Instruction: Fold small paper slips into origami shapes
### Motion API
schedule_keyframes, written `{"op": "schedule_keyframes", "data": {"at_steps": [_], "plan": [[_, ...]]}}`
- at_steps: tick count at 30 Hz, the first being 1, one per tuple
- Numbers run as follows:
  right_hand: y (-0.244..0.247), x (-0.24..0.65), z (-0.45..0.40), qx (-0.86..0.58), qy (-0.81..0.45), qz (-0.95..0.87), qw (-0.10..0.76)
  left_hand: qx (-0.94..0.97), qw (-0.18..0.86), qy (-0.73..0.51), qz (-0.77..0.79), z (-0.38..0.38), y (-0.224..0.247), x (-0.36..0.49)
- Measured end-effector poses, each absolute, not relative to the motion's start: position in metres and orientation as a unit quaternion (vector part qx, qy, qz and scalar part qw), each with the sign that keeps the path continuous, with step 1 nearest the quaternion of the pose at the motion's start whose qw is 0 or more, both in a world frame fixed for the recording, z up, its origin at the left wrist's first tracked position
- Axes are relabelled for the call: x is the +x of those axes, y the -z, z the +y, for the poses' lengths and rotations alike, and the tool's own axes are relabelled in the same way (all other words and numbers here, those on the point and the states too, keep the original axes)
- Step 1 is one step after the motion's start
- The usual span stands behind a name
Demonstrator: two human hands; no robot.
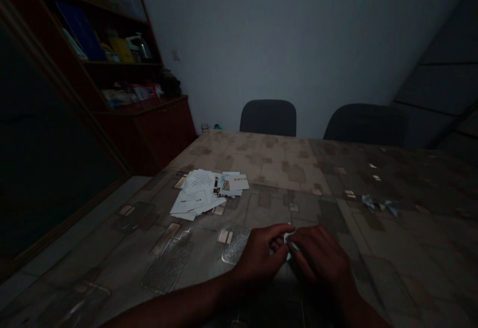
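Near the front of the table, a small piece of white paper (287, 239) is pinched between my two hands. My left hand (263, 251) grips its left side with thumb and fingers. From the other side, the fingers of my right hand (323, 253) close over it and hide most of it, so its full shape cannot be made out. Ahead and to the left lies a loose pile of printed papers and cards (199, 196). Off to the right are small crumpled or folded pale pieces (381, 204), too dim to tell exactly.
A patterned cloth covers the table (261, 159). Two dark chairs, one at the middle (268, 117) and one at the right (366, 123), stand behind its far edge. A wooden cabinet (160, 129) with filled shelves stands at the left. The room is dim.
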State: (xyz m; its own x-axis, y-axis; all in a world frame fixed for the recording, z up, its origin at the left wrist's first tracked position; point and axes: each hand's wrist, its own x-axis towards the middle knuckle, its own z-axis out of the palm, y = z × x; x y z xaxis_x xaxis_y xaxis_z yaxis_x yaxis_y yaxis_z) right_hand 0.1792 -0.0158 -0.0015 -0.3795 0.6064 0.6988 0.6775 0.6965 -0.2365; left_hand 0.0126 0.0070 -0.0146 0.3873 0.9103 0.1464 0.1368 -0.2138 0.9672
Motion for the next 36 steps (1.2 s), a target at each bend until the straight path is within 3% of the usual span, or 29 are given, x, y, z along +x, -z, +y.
{"op": "schedule_keyframes", "data": {"at_steps": [13,28,36], "plan": [[0.006,0.182,-0.016,-0.404,0.053,-0.838,0.363,0.657,0.510,-0.396,0.388,0.003,0.007,0.011],[0.005,0.178,-0.017,-0.412,0.065,-0.819,0.393,0.588,0.573,-0.420,0.386,0.004,0.004,0.016],[0.003,0.175,-0.016,-0.422,0.013,-0.807,0.412,0.551,0.594,-0.421,0.407,0.005,0.007,0.018]]}}
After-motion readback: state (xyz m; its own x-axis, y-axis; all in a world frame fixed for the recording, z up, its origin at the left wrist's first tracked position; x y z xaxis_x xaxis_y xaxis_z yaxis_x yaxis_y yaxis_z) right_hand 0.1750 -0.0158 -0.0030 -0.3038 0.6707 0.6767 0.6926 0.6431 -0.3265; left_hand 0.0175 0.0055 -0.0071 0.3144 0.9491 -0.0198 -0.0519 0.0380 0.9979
